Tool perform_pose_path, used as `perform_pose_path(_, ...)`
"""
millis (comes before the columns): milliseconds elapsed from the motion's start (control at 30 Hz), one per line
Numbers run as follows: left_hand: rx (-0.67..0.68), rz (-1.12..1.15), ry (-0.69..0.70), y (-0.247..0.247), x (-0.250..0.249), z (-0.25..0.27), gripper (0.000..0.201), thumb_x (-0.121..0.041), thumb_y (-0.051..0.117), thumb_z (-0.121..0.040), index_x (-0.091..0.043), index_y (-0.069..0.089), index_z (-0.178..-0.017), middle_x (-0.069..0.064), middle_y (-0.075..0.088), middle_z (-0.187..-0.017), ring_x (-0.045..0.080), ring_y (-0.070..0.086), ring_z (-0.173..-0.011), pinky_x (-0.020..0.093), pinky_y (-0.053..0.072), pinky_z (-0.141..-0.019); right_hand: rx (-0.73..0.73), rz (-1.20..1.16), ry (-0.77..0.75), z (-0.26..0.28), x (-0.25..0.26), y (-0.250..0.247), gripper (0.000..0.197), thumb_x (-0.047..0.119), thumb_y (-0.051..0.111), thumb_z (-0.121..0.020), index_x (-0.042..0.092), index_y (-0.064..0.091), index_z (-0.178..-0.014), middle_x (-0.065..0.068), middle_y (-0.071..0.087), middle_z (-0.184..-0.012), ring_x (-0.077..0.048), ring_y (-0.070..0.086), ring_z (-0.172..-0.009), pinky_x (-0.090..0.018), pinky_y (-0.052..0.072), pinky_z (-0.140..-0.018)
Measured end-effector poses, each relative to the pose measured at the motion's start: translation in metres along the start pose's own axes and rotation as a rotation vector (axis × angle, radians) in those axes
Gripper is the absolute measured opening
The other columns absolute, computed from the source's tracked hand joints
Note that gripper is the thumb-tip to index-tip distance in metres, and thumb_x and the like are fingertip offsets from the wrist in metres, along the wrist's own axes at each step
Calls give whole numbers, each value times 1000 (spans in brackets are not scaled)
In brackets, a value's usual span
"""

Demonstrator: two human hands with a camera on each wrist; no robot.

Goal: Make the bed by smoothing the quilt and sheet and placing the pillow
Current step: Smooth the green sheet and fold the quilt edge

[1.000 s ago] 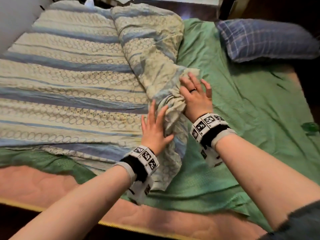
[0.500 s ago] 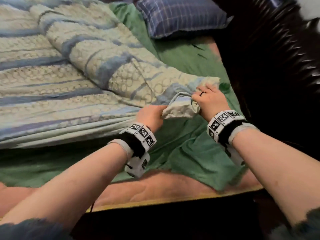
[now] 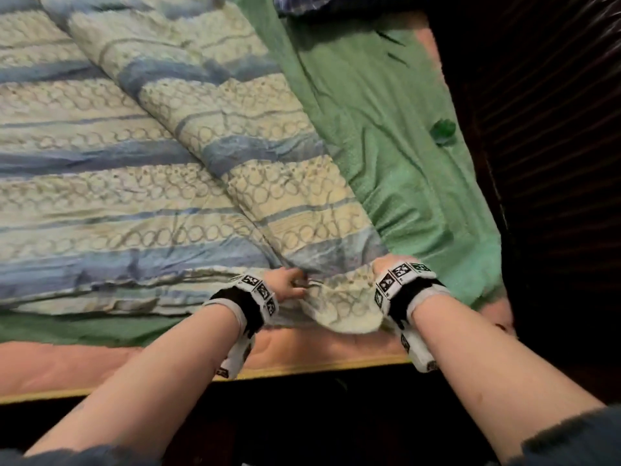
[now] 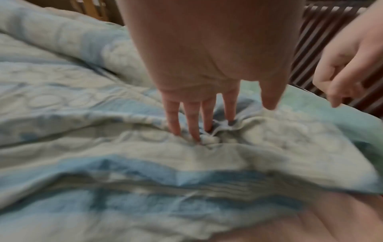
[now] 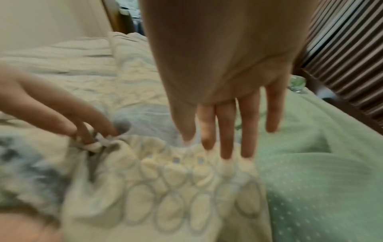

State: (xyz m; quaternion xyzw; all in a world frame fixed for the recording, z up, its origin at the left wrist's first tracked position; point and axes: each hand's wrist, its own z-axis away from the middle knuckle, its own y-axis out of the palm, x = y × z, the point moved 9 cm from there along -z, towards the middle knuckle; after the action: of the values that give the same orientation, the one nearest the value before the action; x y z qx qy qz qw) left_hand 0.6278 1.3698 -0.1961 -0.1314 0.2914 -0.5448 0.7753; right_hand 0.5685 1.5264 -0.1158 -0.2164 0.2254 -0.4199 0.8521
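Quilt (image 3: 168,196) covers the left part of the mattress (image 3: 67,361), its corner at the near edge. Left hand (image 3: 285,283) presses straight fingers (image 4: 192,117) into a gathered fold, thumb apart. Right hand (image 3: 389,260) rests flat on the corner, probably pinning it for smoothing over the sheet (image 3: 403,163).

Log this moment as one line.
phase: quilt smoothing | left hand: presses into quilt fold | right hand: touches quilt corner | sheet: partly uncovered
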Motion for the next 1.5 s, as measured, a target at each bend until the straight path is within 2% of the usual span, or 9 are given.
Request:
perform_pose_path(100,-188,73,-37,-33,36,-9,53,-32,53,-92,-17,39,-141,13,42,-143,30,48,-127,38,41,-104,-62,-226,113,-35,-19,-24,29,21,43,-96,14,60,-118,-8,61,-128,-25,58,-119,-34,45,-93)
perform_pose_path(300,-380,160,-30,-94,87,-19,59,-29,54,-91,-23,30,-145,10,28,-153,29,41,-135,41,37,-108,-257,-595,166,-84,13,-78,29,24,43,-95,12,48,-121,-16,56,-127,-33,53,-118,-38,42,-94)
perform_pose_path(467,-683,-149,295,-150,61,5,46,-25,40,-82,-18,62,-121,11,59,-132,31,62,-112,45,44,-97,-311,-665,165,-109,38,-83,39,20,48,-94,14,41,-131,-12,46,-138,-30,47,-125,-39,37,-100)
perform_pose_path(667,-653,-247,346,-178,23,-14,49,-20,41,-76,-21,63,-120,9,57,-136,32,57,-123,57,39,-101,-370,-480,64,-131,39,-100,57,22,54,-91,18,30,-142,-2,18,-157,-24,26,-142,-41,24,-113)
perform_pose_path(833,-494,-224,147,-195,-1,-58,62,-15,44,-93,-32,21,-148,0,4,-161,26,4,-149,55,1,-117,-395,-326,-16,-152,21,-114,71,15,48,-94,23,6,-151,2,-8,-161,-20,-1,-149,-40,9,-119)
perform_pose_path(1000,-231,-772,114,-213,-28,-117,83,-28,51,-91,-31,-7,-150,2,-16,-160,28,-16,-147,60,-9,-113,-207,-314,-22,-188,-9,-105,75,31,49,-95,24,0,-151,3,-17,-159,-23,-10,-148,-48,8,-118)
perform_pose_path(1200,-120,-1058,96,-251,-63,-183,54,-19,19,-102,-28,1,-152,-1,-9,-161,23,-8,-149,57,-4,-118,-249,-574,-68,-222,-27,-112,79,38,54,-92,18,4,-151,-5,7,-160,-28,24,-143,-42,29,-111)
perform_pose_path(1400,39,-1128,160,-228,-61,-218,54,-25,37,-99,-30,19,-149,-1,23,-157,19,13,-148,49,6,-120,-132,-707,-139,-235,-10,-98,83,37,60,-88,18,8,-150,-14,42,-141,-31,48,-127,-42,41,-100)
perform_pose_path(1500,4,-1116,194,-220,-66,-221,50,-22,42,-96,-22,29,-145,0,35,-151,20,24,-144,46,9,-121,-102,-828,-92,-234,-13,-92,59,27,58,-90,14,28,-139,-17,57,-127,-34,59,-114,-41,48,-90)
